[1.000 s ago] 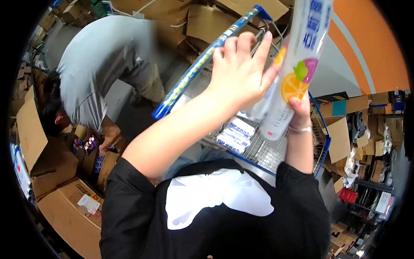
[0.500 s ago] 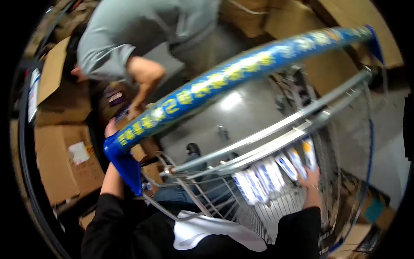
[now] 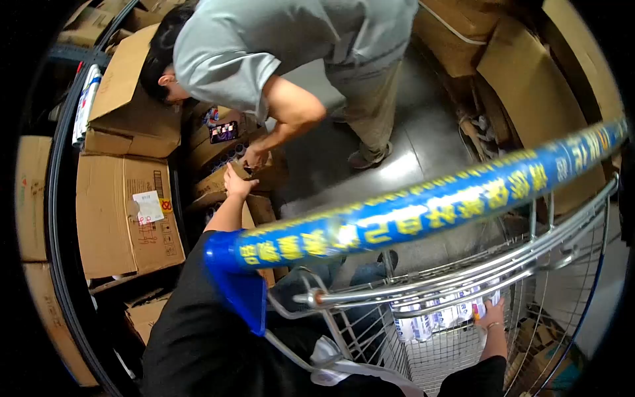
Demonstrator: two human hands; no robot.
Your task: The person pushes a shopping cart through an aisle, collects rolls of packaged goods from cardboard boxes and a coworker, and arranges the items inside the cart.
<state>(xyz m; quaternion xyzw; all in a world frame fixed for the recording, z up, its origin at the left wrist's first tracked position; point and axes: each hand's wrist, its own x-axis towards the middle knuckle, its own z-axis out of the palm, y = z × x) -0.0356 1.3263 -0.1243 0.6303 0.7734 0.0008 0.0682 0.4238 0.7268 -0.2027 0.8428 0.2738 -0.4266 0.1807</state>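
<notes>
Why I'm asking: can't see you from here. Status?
Right hand at white packs in cart. Left hand open near box. Co-worker's hand close beside it.

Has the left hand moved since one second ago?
Yes. Judged against the carton with the white label, the left hand has moved leftward in view, now much nearer that carton.

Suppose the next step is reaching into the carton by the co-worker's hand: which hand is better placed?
Probably the left. The left hand is at the carton, close to the co-worker's hand, while the right hand is down inside the cart, by the white packs.
</notes>
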